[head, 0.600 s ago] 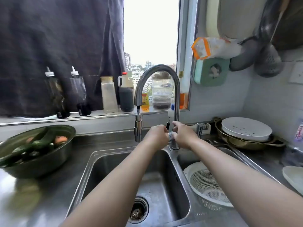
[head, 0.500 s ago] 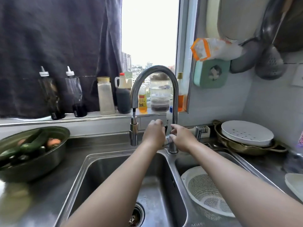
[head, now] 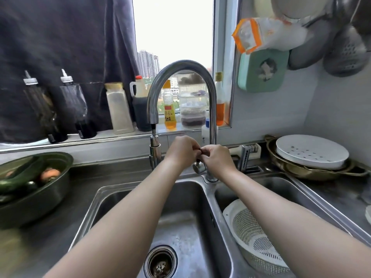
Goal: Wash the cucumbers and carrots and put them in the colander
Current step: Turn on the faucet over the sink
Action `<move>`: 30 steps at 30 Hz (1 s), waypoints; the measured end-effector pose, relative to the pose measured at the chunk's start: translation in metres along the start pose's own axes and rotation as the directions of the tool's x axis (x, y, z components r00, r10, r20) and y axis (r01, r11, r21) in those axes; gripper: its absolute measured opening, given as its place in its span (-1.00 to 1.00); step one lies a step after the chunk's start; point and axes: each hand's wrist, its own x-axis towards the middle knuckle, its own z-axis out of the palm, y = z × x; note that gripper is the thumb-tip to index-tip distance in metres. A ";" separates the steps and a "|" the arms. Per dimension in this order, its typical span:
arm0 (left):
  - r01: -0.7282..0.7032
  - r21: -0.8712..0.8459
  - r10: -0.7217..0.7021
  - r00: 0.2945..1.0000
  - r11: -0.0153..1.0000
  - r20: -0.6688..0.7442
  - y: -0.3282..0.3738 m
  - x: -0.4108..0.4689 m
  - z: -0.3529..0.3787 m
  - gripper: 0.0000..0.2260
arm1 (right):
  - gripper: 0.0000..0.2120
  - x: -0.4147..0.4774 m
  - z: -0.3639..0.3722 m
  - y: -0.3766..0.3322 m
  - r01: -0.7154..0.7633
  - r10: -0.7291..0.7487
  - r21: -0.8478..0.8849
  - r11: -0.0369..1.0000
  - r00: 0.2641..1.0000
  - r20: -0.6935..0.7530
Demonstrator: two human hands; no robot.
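Observation:
Both hands meet at the base of the tall chrome faucet [head: 180, 67]. My left hand [head: 180, 153] and my right hand [head: 216, 160] pinch the tip of the small faucet lever [head: 199, 164] between curled fingers. No water is visible at the spout. Dark green cucumbers [head: 16, 183] and an orange carrot [head: 50, 173] lie in a metal bowl [head: 50, 197] on the counter at the left. The white colander [head: 253, 233] sits in the right sink basin, under my right forearm, with nothing in it.
The left basin [head: 190, 223] holds only its drain [head: 160, 263]. Several bottles [head: 118, 109] line the window sill behind the faucet. A white perforated plate [head: 311, 151] rests in a gold pan at the right. Ladles [head: 345, 51] hang on the wall.
Both hands stayed at the faucet base. Their fingertips have come together higher up, on the lever's tip, and its valve body now shows below them. The view has shifted slightly.

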 end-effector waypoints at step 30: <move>-0.048 0.016 0.050 0.992 0.999 -0.119 0.004 -0.060 -0.056 -0.78 | -0.85 -0.047 -0.020 -0.081 0.078 -0.097 -0.244 0.967 0.993 -0.064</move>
